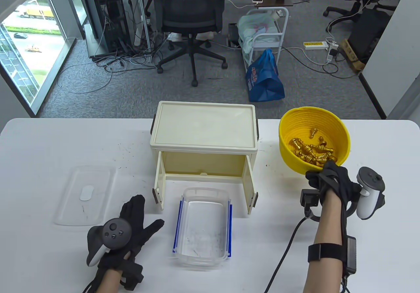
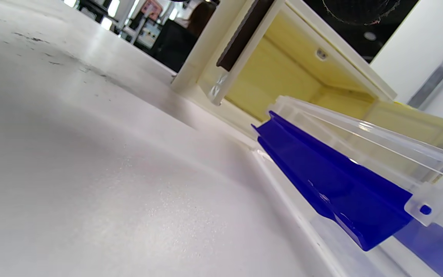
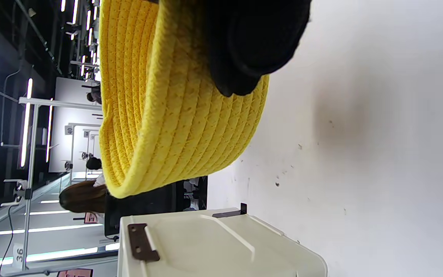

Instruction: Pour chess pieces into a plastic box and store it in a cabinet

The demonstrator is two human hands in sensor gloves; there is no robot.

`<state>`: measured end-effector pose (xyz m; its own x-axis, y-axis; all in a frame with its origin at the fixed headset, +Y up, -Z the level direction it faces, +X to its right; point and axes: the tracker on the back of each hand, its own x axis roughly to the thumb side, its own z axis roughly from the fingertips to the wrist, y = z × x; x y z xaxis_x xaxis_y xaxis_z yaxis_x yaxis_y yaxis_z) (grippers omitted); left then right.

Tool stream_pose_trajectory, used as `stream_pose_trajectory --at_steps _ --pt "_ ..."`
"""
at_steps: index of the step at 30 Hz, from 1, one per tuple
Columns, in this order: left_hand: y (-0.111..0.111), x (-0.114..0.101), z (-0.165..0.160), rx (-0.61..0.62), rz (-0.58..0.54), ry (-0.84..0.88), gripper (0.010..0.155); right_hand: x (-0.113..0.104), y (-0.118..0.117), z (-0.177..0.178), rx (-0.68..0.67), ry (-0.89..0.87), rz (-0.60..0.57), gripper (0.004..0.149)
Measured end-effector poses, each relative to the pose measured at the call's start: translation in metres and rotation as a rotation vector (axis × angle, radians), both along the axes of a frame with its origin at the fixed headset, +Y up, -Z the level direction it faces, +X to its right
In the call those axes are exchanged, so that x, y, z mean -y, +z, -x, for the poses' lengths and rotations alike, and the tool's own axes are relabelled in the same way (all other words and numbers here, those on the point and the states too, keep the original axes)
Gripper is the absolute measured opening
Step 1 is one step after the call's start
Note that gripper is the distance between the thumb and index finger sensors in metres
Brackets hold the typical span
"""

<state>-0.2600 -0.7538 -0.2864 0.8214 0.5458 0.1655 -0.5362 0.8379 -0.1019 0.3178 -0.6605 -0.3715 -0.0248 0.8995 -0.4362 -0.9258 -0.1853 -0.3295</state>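
A yellow woven basket holds several gold chess pieces. My right hand grips its near rim and holds it tilted above the table; the right wrist view shows the basket off the surface with a gloved finger on it. An empty clear plastic box with blue clips stands in front of the cream cabinet, whose doors are open. My left hand rests flat on the table left of the box, fingers spread. The left wrist view shows the box's blue clip.
The box's clear lid lies flat on the table at the left. The cabinet's two open doors flank the box's far end. Beyond the table's far edge are an office chair, a cart and a blue bag on the floor.
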Motion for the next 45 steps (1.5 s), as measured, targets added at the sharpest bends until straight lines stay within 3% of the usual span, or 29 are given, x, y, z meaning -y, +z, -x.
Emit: stream_pose_trajectory --at_steps 9,16,26,45 --pt "0.0 -0.002 0.004 -0.011 -0.004 0.023 0.1 -0.077 0.024 0.022 -0.13 0.096 -0.139 0.064" --pt "0.0 -0.002 0.006 -0.003 0.013 0.071 0.101 -0.098 0.034 0.065 -0.313 0.165 -0.202 0.063" --pt "0.0 -0.002 0.011 -0.009 0.018 0.107 0.101 -0.103 0.034 0.129 -0.55 0.33 -0.235 0.06" --pt "0.0 -0.004 0.015 -0.013 0.016 0.141 0.101 -0.071 0.021 0.202 -0.686 0.694 -0.227 0.058"
